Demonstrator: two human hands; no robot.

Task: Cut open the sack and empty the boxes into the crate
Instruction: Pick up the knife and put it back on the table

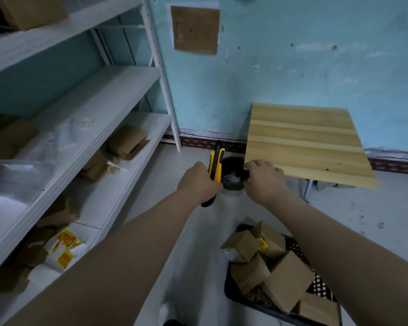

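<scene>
Boxes (276, 267) fill the crate (316, 282) already, so the left hand (199, 182) gripping the knife (216, 164) should keep it pointed away while the right hand (265, 178), fingers curled and seemingly empty, works near it.

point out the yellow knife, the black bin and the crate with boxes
yellow knife (216, 166), head view, on the yellow handle above the left hand
black bin (233, 182), head view, on its front wall below the rim
crate (320, 288), head view, on the bare lattice wall at its right side
</scene>
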